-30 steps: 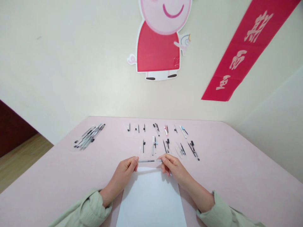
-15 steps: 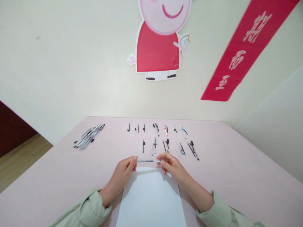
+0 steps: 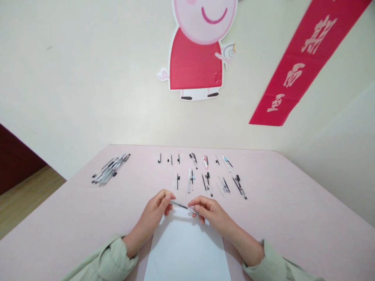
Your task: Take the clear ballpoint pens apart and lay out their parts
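My left hand (image 3: 158,207) pinches one end of a slim grey pen (image 3: 179,204) between thumb and fingers. The pen slants down to the right above the far edge of a white sheet of paper (image 3: 187,249). At its dark end, my right hand (image 3: 212,214) is closed on a small clear pen part (image 3: 191,210), which meets the dark end or lies very near it. Fingers partly cover this part, so whether it is a cap or a barrel piece I cannot tell.
On the pink tabletop (image 3: 73,218), a bundle of pens (image 3: 111,169) lies at the far left. Two rows of pens taken apart, with refills, caps and clear barrels (image 3: 207,183), spread across the back. Behind stands a wall with a cartoon pig cutout (image 3: 196,62) and a red banner (image 3: 293,74).
Both hands have turned the pen from level to slanting, its right end lower. The gap between the pen's dark end and the clear part has closed or nearly closed. My right hand has moved slightly left and nearer.
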A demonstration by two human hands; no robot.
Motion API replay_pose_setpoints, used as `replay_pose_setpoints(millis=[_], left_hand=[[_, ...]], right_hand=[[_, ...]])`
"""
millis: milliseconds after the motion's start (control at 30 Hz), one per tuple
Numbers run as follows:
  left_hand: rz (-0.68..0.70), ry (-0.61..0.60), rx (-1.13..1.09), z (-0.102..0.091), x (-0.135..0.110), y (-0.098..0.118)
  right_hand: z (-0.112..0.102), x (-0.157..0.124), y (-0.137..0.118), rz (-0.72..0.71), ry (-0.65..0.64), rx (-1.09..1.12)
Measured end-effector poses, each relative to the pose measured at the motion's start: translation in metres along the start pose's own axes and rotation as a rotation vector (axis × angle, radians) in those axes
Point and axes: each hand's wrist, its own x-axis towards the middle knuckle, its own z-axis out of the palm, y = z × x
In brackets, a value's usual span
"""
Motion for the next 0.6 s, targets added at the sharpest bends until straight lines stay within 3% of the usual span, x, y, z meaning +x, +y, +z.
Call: replay_pose_setpoints(millis=[167, 500, 600], left_hand=[[-0.123, -0.141, -0.235, 0.0051, -0.0049, 0.0060], [-0.097, -0.005, -0.239, 0.0083, -0.0012, 0.0011], [-0.095, -0.001, -0.248, 0.0087, -0.0017, 0.0015]], right_hand=[[0.0035, -0.0013, 0.0011, 0.008, 0.005, 0.010], [0.0062, -0.0018, -0.0014, -0.045, 0.041, -0.062], [0.0080, -0.0027, 0.0003, -0.017, -0.019, 0.008]])
